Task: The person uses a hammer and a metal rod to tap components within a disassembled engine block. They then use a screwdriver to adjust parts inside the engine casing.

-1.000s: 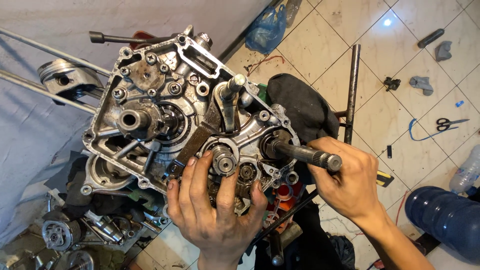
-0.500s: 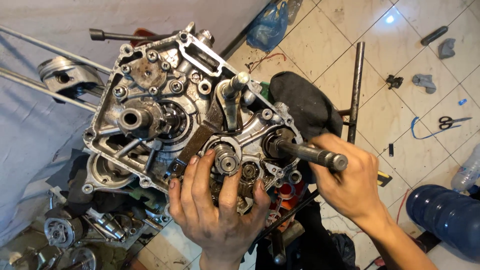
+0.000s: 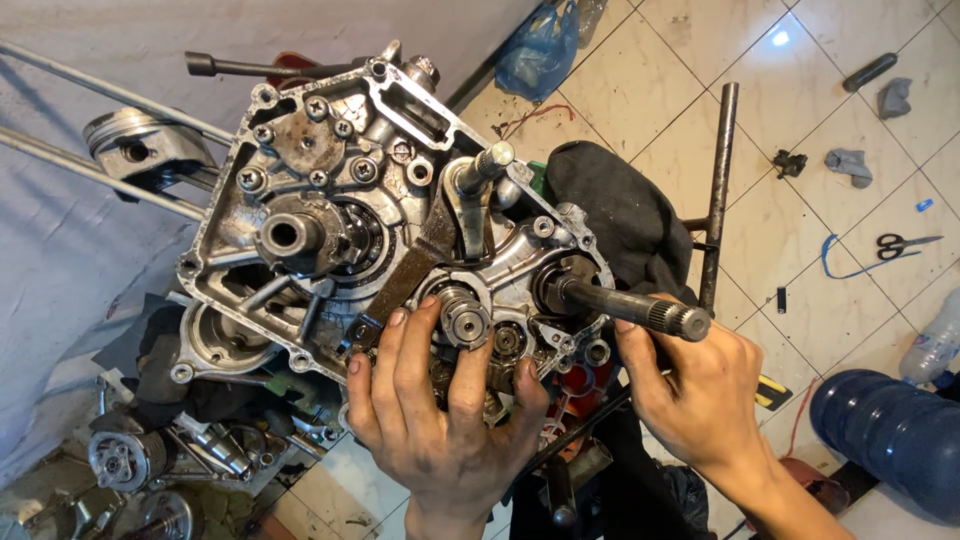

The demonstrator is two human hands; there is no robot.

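A tiled floor (image 3: 690, 60) carries the scene, with a pale grey cloth (image 3: 60, 250) spread over its left side. On them sits the biggest object, a bare aluminium engine crankcase (image 3: 330, 170), lying open-face up, its rim dotted with screws and bolt holes. A dark rag (image 3: 620, 210) is bunched against its right edge, just beside an upright black metal bar (image 3: 722, 170). At lower right lies a blue water jug (image 3: 890, 430) on its side; a blue plastic bag (image 3: 540, 55) rests near the top. A piston on its rod (image 3: 140, 145) lies on the cloth at left. The left hand (image 3: 440, 440) is spread open, fingers pressed flat onto the lower part of the case around a small gear on its shaft (image 3: 465, 320) (grease marks the fingertips). The right hand (image 3: 700, 400) is curled around the base of a long splined shaft (image 3: 640, 308) that sticks out of the case toward the right, the thumb lying along it. Smaller still: scissors (image 3: 905, 244) and a blue cord (image 3: 840, 262) on the tiles at far right, well apart from both hands.
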